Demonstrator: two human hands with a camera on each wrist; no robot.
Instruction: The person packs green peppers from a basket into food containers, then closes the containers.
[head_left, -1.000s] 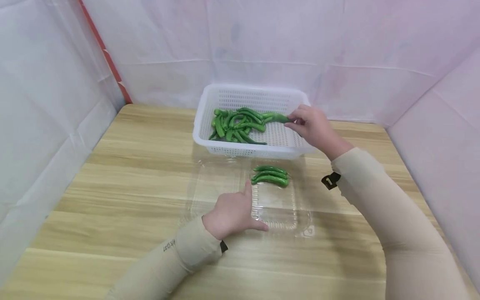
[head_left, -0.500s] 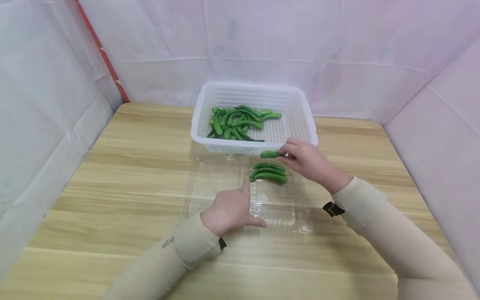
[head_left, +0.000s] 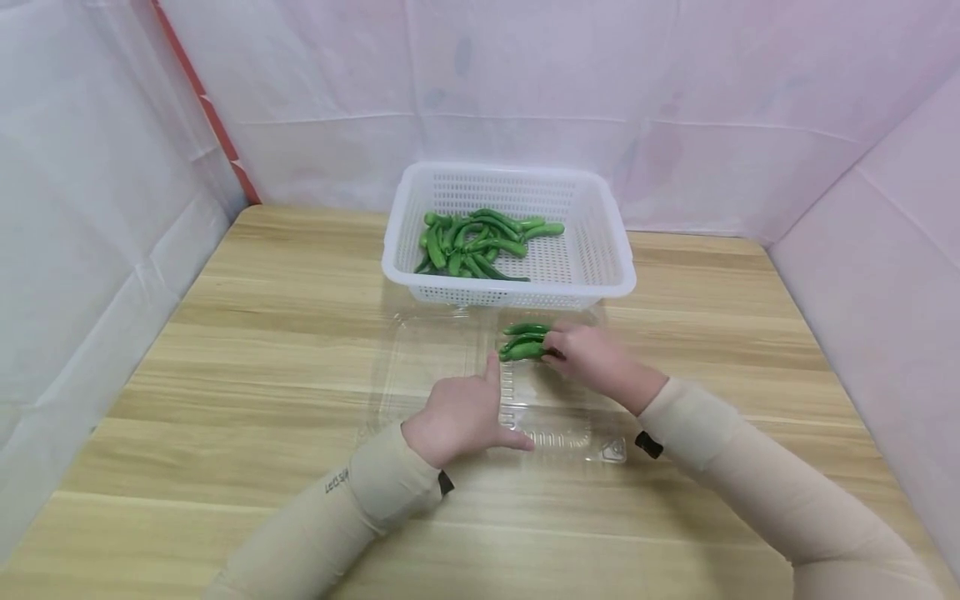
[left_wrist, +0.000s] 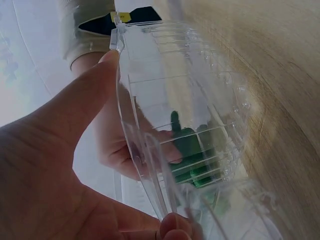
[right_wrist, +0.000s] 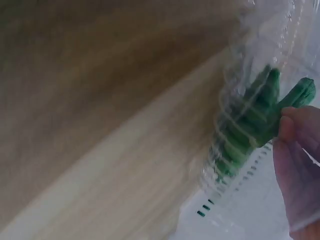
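Note:
My right hand (head_left: 596, 358) pinches a green pepper (right_wrist: 301, 93) between thumb and fingers, low over the right half of a clear plastic clamshell box (head_left: 551, 417). Several peppers (right_wrist: 237, 137) lie side by side in that half, partly hidden behind the right hand in the head view. My left hand (head_left: 457, 417) is at the middle of the opened box, thumb and index finger spread straight apart. In the left wrist view its thumb (left_wrist: 95, 92) touches the clear rim, and other fingertips (left_wrist: 176, 227) meet the box lower down, near the fold.
Right behind the box stands a white perforated basket (head_left: 510, 287) with a heap of green peppers (head_left: 480, 242), mostly on its left side. The box's other half (head_left: 431, 367) lies flat on the wooden table (head_left: 262, 333). White sheeting (head_left: 525, 83) surrounds the table at the back and sides.
My right hand has taken a pepper from the basket, carried it over the front rim and down to the peppers in the box. The left hand has stayed in place.

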